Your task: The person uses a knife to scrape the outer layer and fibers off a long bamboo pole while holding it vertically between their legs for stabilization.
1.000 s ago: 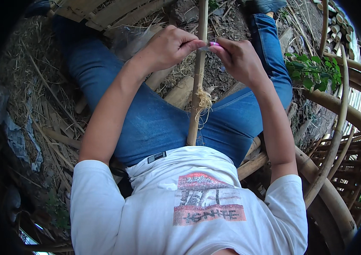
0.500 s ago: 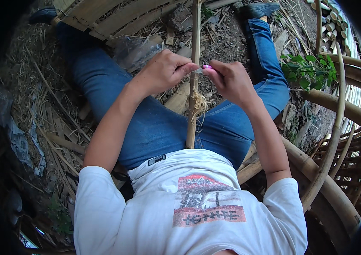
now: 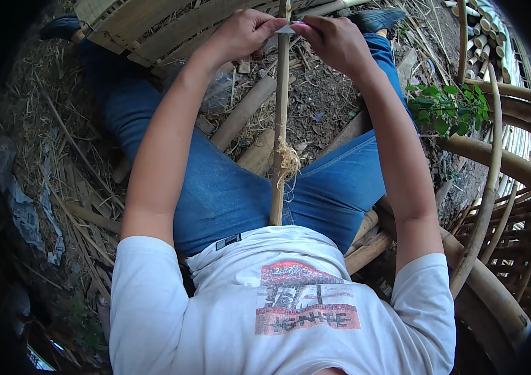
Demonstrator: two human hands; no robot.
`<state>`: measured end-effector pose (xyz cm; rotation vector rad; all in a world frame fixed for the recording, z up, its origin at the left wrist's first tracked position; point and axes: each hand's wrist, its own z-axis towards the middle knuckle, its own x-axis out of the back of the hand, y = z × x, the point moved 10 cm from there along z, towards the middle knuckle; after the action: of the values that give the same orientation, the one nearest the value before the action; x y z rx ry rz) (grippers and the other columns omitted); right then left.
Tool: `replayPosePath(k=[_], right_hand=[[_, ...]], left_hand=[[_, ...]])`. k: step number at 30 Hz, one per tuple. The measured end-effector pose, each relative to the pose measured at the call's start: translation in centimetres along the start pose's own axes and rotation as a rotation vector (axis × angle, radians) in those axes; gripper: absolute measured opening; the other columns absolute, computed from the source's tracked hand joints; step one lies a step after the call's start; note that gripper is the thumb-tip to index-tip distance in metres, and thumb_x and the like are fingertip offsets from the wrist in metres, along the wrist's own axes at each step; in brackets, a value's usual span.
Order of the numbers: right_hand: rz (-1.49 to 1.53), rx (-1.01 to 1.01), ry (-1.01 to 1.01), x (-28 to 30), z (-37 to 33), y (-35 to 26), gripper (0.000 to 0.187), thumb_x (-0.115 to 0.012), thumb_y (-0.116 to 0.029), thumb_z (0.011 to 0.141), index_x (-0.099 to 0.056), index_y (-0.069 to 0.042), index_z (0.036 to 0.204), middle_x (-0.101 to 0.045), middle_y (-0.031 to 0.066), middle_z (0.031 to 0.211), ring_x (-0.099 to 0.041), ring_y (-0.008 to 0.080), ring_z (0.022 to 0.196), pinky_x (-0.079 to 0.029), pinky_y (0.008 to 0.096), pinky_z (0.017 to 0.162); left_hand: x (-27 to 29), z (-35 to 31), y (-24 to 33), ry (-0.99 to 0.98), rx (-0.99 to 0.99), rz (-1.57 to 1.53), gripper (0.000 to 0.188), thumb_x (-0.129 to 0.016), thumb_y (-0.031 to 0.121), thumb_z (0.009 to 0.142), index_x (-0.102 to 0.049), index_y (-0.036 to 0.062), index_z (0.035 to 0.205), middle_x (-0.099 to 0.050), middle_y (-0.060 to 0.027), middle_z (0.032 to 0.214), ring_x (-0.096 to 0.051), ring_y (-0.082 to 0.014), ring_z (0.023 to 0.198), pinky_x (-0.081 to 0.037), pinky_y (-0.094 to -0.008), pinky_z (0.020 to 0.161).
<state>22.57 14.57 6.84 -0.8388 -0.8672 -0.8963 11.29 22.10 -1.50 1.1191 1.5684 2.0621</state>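
A long, narrow bamboo stick (image 3: 281, 100) runs from my waist out between my legs, with a tuft of pale fibres (image 3: 288, 160) hanging around it low down. Across its far part lies a small knife (image 3: 286, 29), its grey blade against the stick. My right hand (image 3: 334, 40) is closed on the knife's pink handle, which is mostly hidden by the fingers. On the other side, my left hand (image 3: 247, 34) is closed, thumb and fingers pinched at the blade's far end. Both arms are stretched forward.
Slatted bamboo panel (image 3: 153, 31) stands at the far left. Thick curved bamboo poles (image 3: 490, 287) and a leafy green plant (image 3: 450, 107) are on the right. Cut bamboo pieces (image 3: 487, 37) are piled at the far right. Straw and wood scraps (image 3: 247, 112) litter the ground.
Both hands have slid away from my body along the stick, taking the knife with them. My arms are straighter now, and more of the blade shows.
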Motion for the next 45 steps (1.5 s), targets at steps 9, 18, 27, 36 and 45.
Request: replayPosePath(k=[9, 18, 27, 36, 45], right_hand=[[0.129, -0.033, -0.107, -0.6, -0.8, -0.3, 0.03, -0.061, -0.031, 0.1, -0.073, -0.004, 0.102, -0.063, 0.019, 0.069, -0.062, 0.0381, 0.062, -0.049, 0.0452, 0.059], [0.194, -0.109, -0.213, -0.5, -2.8, -2.3, 0.032, -0.061, -0.036, 0.098, -0.073, -0.007, 0.095, -0.064, 0.0173, 0.068, -0.064, 0.0389, 0.067, -0.05, 0.0476, 0.062], [0.209, -0.184, -0.221, 0.0, -6.8, -5.4, 0.033, -0.061, -0.036, 0.098, -0.067, -0.007, 0.085, -0.057, 0.0169, 0.059, -0.06, 0.0391, 0.059, -0.045, 0.0483, 0.055], [0.248, -0.174, -0.207, 0.5, -8.3, -7.0, 0.032, -0.062, -0.034, 0.097, -0.064, -0.006, 0.082, -0.057, 0.0175, 0.06, -0.06, 0.0412, 0.061, -0.046, 0.05, 0.057], [0.298, -0.251, -0.309, -0.3, -9.7, -7.5, 0.031, -0.063, -0.032, 0.097, -0.063, -0.005, 0.082, -0.056, 0.0181, 0.06, -0.058, 0.0416, 0.06, -0.045, 0.0501, 0.057]], left_hand=[[-1.4, -1.6, 3.5, -0.146, 0.025, -0.02, 0.039, -0.055, 0.036, 0.105, -0.073, 0.0016, 0.108, -0.053, 0.0018, 0.057, -0.053, -0.0059, 0.049, -0.043, -0.0272, 0.047], [-3.0, -4.6, 2.9, -0.131, 0.057, -0.137, 0.037, -0.055, 0.034, 0.105, -0.073, 0.0015, 0.101, -0.05, 0.0034, 0.056, -0.049, -0.0051, 0.05, -0.041, -0.0261, 0.047], [-4.2, -8.4, 4.8, -0.086, -0.024, 0.03, 0.025, -0.064, 0.028, 0.099, -0.076, 0.0056, 0.103, -0.058, -0.0114, 0.057, -0.052, -0.015, 0.049, -0.042, -0.0343, 0.051], [-4.9, -10.6, 5.7, -0.061, -0.021, 0.074, 0.021, -0.066, 0.023, 0.097, -0.076, 0.0057, 0.101, -0.062, -0.016, 0.064, -0.057, -0.0251, 0.053, -0.045, -0.0382, 0.055], [-5.4, -11.7, 6.0, -0.127, 0.03, 0.069, 0.025, -0.064, 0.028, 0.097, -0.076, 0.0065, 0.102, -0.063, -0.0188, 0.067, -0.063, -0.0286, 0.06, -0.048, -0.0392, 0.061]])
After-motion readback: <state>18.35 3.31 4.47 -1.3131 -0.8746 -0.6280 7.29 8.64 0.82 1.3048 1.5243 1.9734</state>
